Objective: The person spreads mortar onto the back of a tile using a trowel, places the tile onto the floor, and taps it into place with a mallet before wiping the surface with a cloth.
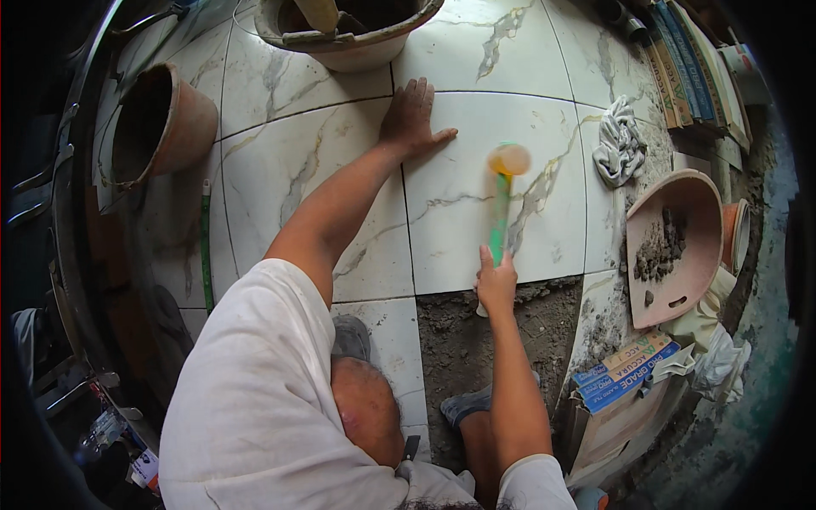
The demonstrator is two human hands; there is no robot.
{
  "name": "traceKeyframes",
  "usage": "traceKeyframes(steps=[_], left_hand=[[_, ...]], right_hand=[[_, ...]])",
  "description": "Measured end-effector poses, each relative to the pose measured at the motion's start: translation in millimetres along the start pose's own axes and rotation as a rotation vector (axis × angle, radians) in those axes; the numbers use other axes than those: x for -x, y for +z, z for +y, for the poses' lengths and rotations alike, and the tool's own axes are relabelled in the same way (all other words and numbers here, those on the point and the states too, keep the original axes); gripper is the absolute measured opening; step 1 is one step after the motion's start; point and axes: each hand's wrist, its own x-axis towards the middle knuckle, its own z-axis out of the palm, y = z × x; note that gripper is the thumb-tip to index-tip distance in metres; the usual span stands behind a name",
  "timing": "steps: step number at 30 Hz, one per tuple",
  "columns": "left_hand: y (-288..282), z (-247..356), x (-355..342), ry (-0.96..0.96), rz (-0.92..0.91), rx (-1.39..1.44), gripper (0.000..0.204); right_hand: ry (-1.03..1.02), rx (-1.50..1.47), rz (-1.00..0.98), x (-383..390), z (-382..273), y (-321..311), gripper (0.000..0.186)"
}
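Observation:
My right hand point(495, 285) grips the green handle of a mallet point(500, 208). Its pale, yellowish head, smeared by motion, is over a white marbled floor tile point(450, 238). Fingers spread and palm down, my left hand point(412, 119) presses on the tiles near the seam at that tile's upper left corner. Grey mortar point(463, 348) lies exposed along the tile's near edge, below my right hand. Whether the mallet head touches the tile I cannot tell.
A mortar bucket point(365, 55) stands at the far edge, and another bucket point(183, 119) lies tipped at left. Near it is a green level-like strip point(206, 246). On the right are a crumpled rag point(619, 140), a pinkish scoop point(688, 280) with mortar, and tile boxes point(629, 374).

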Motion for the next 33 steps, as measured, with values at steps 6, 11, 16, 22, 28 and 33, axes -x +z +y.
traceKeyframes(steps=[6,11,16,22,28,33], left_hand=[[-4,2,2,-0.005,0.039,-0.003,0.099],[-5,0,3,-0.021,0.053,-0.008,0.099],[-2,-3,5,-0.027,0.087,0.013,0.099],[-9,2,13,-0.122,0.026,0.055,0.102],[-13,4,92,-0.075,-0.111,0.037,0.091],[-26,29,217,0.161,-0.22,-0.033,0.082]], right_hand=[[-0.345,-0.268,0.04,45,-27,-15,0.03],[-0.66,-0.548,0.068,42,-29,3,0.023],[-0.125,0.25,-0.038,31,46,31,0.029],[-0.197,-0.149,0.059,71,47,-3,0.031],[-0.225,-0.232,0.177,75,28,-20,0.03],[-0.349,-0.184,0.157,53,33,-18,0.035]])
